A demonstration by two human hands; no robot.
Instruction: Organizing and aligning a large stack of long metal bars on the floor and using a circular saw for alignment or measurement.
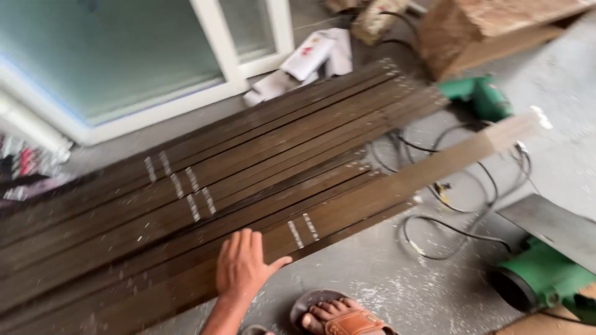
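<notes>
Woodworking workshop: dark wooden slats [236, 180], green power tools [481, 96], sawdust-strewn concrete floor [397, 279]

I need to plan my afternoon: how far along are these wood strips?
Looks done: many dark strips lie side by side on the floor, several with pale marks. In hand: one hand, likely the left, rests flat on the nearest strip, which juts past the rest. Left: unclear; the green power tools sit idle, cords loose.
</notes>
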